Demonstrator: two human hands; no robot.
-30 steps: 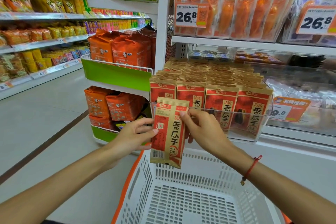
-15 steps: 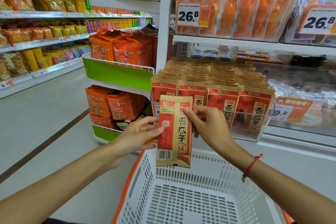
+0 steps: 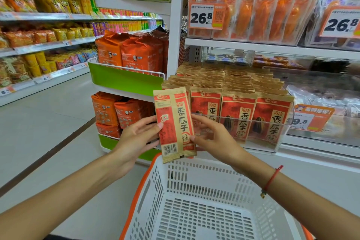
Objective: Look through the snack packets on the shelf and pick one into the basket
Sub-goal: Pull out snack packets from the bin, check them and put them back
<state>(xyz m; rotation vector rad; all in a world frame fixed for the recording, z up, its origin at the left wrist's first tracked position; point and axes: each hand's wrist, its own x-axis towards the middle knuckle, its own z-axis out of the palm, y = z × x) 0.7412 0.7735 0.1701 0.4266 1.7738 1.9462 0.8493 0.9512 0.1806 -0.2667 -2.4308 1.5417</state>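
Note:
I hold a tan and red snack packet (image 3: 174,122) upright above the far rim of the white basket (image 3: 206,177). My left hand (image 3: 139,138) pinches its left edge with thumb and fingers. My right hand (image 3: 212,134) pinches its right edge. The packet shows its back, with a barcode near the bottom. Behind it, rows of the same packets (image 3: 239,117) stand in a clear tray (image 3: 276,138) on the shelf. The basket has nothing in it.
The basket has an orange rim (image 3: 136,191). A green end rack (image 3: 124,82) with orange bags (image 3: 134,54) stands to the left. Orange packets (image 3: 263,9) and price tags (image 3: 206,15) fill the upper shelf. An aisle floor (image 3: 39,122) runs left beside more snack shelves.
The packet has risen and turned more upright and square to me. Both hands moved up a little with it, still holding its edges.

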